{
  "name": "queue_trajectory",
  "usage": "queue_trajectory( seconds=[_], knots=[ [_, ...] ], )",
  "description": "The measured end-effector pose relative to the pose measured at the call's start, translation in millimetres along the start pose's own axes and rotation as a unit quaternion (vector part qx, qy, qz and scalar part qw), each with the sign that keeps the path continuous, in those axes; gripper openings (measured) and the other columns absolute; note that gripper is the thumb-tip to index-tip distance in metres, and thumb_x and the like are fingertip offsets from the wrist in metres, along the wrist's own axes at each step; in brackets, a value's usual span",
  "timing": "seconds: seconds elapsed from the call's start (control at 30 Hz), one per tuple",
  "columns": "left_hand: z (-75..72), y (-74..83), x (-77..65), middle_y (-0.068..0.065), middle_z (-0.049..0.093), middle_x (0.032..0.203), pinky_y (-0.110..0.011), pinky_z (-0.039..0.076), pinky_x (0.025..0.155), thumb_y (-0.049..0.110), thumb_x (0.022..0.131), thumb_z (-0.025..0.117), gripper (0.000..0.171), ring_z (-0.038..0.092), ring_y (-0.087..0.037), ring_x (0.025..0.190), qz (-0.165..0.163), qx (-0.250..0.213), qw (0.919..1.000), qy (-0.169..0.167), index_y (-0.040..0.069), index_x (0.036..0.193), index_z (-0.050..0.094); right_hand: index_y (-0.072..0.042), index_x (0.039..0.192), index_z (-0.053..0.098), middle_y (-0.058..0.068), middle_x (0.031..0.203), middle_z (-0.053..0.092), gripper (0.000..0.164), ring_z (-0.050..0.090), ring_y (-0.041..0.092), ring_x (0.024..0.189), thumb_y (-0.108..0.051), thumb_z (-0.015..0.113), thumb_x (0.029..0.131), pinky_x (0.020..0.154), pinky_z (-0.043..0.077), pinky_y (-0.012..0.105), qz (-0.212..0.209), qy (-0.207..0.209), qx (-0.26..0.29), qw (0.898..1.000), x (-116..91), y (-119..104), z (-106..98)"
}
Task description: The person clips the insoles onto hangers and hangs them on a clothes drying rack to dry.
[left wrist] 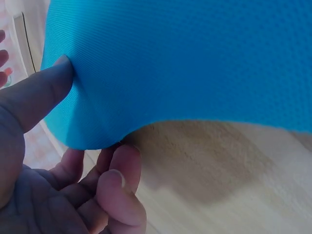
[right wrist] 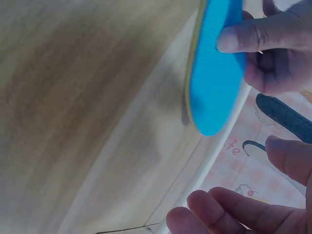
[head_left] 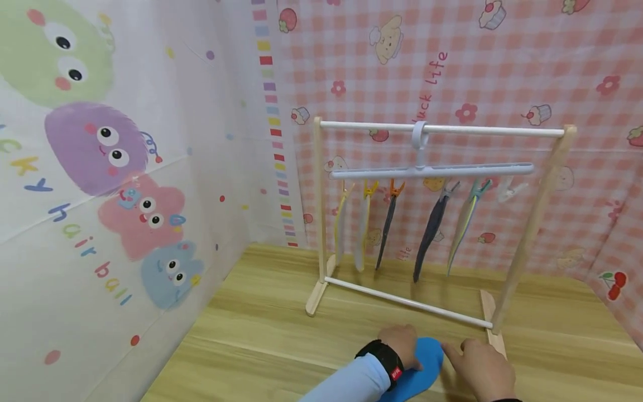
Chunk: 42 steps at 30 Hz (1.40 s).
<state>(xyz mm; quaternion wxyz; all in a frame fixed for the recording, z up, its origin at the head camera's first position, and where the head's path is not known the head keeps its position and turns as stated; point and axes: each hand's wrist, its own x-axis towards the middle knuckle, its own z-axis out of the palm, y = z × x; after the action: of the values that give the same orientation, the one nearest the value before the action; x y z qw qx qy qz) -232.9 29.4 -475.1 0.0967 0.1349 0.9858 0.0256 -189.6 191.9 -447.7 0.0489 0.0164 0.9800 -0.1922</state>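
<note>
A blue insole (head_left: 427, 365) is held just over the wooden table in the head view. My left hand (head_left: 400, 343) pinches it near one end, the thumb (left wrist: 58, 78) on its blue face and the other fingers curled at its edge and underneath. To the right, close to the insole's rounded end, is my right hand (head_left: 482, 368). Its fingers are relaxed and slightly bent, with a gap between thumb and fingertips in the right wrist view, and it holds nothing. The insole's thin yellowish edge shows in the right wrist view.
Behind the hands stands a wooden rack (head_left: 321, 206) with a white top bar (head_left: 482, 130). A pale blue hanger (head_left: 452, 170) hangs from it, with coloured clips holding several insoles (head_left: 431, 240). One white clip (head_left: 509, 191) at the right carries nothing. Patterned cloths surround the table (head_left: 251, 335).
</note>
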Motion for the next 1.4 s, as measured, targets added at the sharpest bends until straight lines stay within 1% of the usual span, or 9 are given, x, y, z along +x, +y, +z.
queue_trajectory(
  seconds=[0.13, 0.3, 0.43, 0.53, 0.73, 0.87, 1.03, 1.17, 1.4],
  knots=[
    [-1.0, 7.3, -0.9, 0.003, 0.065, 0.078, -0.027, 0.051, 0.063, 0.053, 0.069, 0.087, 0.053, 0.061, -0.008, 0.069, -0.01, 0.004, 0.9999, -0.004, 0.019, 0.1, 0.061, 0.006, 0.1, 0.07, 0.024, 0.091, 0.068, 0.063, 0.064, 0.038, 0.074, -0.055, 0.056, 0.095, 0.061, 0.049, 0.052, -0.003, 0.01, 0.001, 1.0, -1.9, 3.6, 1.2],
    [-1.9, 7.9, -1.9, 0.006, 0.063, 0.077, -0.027, 0.05, 0.062, 0.055, 0.07, 0.086, 0.05, 0.059, -0.007, 0.067, 0.008, 0.018, 0.9998, 0.0, 0.02, 0.098, 0.064, 0.005, 0.101, 0.071, 0.024, 0.094, 0.068, 0.06, 0.065, 0.041, 0.079, -0.053, 0.058, 0.094, 0.064, 0.049, 0.055, 0.002, 0.018, -0.002, 1.0, -1.7, 1.6, 2.0],
    [-3.9, 4.6, -2.4, 0.008, 0.056, 0.066, -0.026, 0.044, 0.053, 0.051, 0.074, 0.084, 0.037, 0.051, -0.008, 0.057, 0.026, 0.012, 0.9996, -0.002, 0.02, 0.079, 0.066, 0.004, 0.099, 0.071, 0.021, 0.088, 0.069, 0.059, 0.064, 0.036, 0.072, -0.053, 0.058, 0.094, 0.06, 0.049, 0.051, 0.006, 0.025, 0.0, 1.0, 0.0, -0.7, 0.5],
    [-2.9, 8.0, -0.7, 0.007, 0.052, 0.06, -0.026, 0.039, 0.048, 0.049, 0.076, 0.083, 0.039, 0.047, -0.009, 0.052, 0.041, 0.002, 0.9992, -0.006, 0.018, 0.067, 0.061, 0.005, 0.099, 0.071, 0.018, 0.084, 0.068, 0.055, 0.063, 0.031, 0.067, -0.048, 0.061, 0.094, 0.058, 0.048, 0.048, 0.012, 0.032, -0.002, 0.999, -1.5, 3.1, -4.8],
    [1.3, 6.0, 3.8, 0.005, 0.05, 0.061, -0.027, 0.039, 0.049, 0.047, 0.077, 0.083, 0.037, 0.047, -0.01, 0.053, 0.053, -0.026, 0.9982, 0.002, 0.016, 0.074, 0.062, 0.006, 0.1, 0.072, 0.018, 0.086, 0.07, 0.047, 0.064, 0.031, 0.069, -0.041, 0.064, 0.094, 0.058, 0.051, 0.047, 0.018, 0.051, -0.011, 0.998, -1.1, 1.0, -14.3],
    [-2.1, 3.4, 1.7, 0.004, 0.05, 0.062, -0.028, 0.041, 0.05, 0.044, 0.078, 0.083, 0.036, 0.048, -0.011, 0.055, 0.069, -0.036, 0.9967, 0.023, 0.015, 0.078, 0.063, 0.0, 0.086, 0.074, 0.011, 0.069, 0.064, 0.041, 0.058, 0.025, 0.058, -0.041, 0.066, 0.092, 0.049, 0.045, 0.041, 0.013, 0.092, -0.007, 0.996, -0.6, 1.0, -14.5],
    [-8.6, -7.9, -0.4, 0.005, 0.045, 0.058, -0.027, 0.036, 0.047, 0.037, 0.076, 0.086, 0.039, 0.044, -0.011, 0.052, 0.087, -0.09, 0.9914, 0.037, 0.015, 0.067, 0.055, -0.004, 0.081, 0.073, 0.006, 0.061, 0.057, 0.04, 0.054, 0.022, 0.054, -0.041, 0.067, 0.091, 0.047, 0.041, 0.038, 0.008, 0.113, -0.009, 0.994, 3.1, -1.1, -16.3],
    [-4.4, -17.2, 9.8, 0.007, 0.033, 0.053, -0.024, 0.027, 0.044, 0.031, 0.076, 0.085, 0.049, 0.034, -0.008, 0.046, 0.104, -0.156, 0.9814, 0.041, 0.016, 0.057, 0.043, -0.003, 0.085, 0.074, 0.004, 0.061, 0.054, 0.041, 0.051, 0.02, 0.054, -0.043, 0.067, 0.091, 0.046, 0.039, 0.036, 0.012, 0.115, -0.011, 0.993, 7.2, -2.4, -21.2],
    [-23.7, -9.3, 22.3, 0.009, 0.03, 0.05, -0.023, 0.023, 0.043, 0.027, 0.081, 0.08, 0.051, 0.031, -0.007, 0.044, 0.147, -0.189, 0.9686, 0.066, 0.017, 0.053, 0.038, 0.002, 0.091, 0.073, 0.005, 0.057, 0.053, 0.042, 0.05, 0.019, 0.05, -0.039, 0.066, 0.094, 0.045, 0.037, 0.034, 0.006, 0.118, -0.002, 0.993, 11.4, 3.3, -42.3]
  ],
)
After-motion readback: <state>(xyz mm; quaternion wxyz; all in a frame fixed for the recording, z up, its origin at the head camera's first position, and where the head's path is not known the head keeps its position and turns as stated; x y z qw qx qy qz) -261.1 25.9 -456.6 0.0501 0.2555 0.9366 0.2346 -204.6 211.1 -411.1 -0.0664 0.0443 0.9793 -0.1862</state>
